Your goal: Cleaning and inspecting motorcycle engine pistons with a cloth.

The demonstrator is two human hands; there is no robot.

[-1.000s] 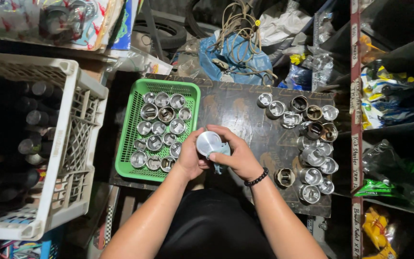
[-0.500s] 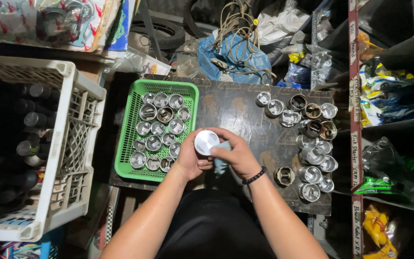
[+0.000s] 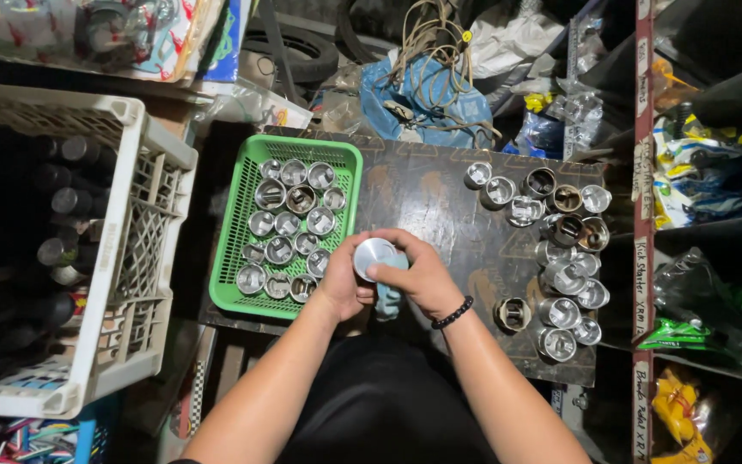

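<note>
Both hands, left hand (image 3: 343,288) and right hand (image 3: 422,277), clasp a metal piston (image 3: 374,256) with a blue cloth (image 3: 388,296), fingers closed around it, steadying it above the worktop (image 3: 440,206) beside the green basket (image 3: 234,249).

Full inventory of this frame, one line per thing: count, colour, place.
Metal piston: one, silver, held in both hands over the board.
Cloth: one, pale blue, under the hands.
Basket: one, green plastic, left part of the board.
Pistons in basket: about seventeen, silver, packed in rows.
Loose pistons: about fifteen, silver and dull brown, clustered at the right of the board.
Board: one, dark, worn, the work surface.
Crate: one, white plastic, far left, holding dark bottles.
Blue bag: one, behind the board, with tan cord on it.
Shelves: right edge, holding packaged goods.
Bracelet: one, black beads, right wrist.
Left hand: grips the piston's left side.
Right hand: covers its right side.
</note>
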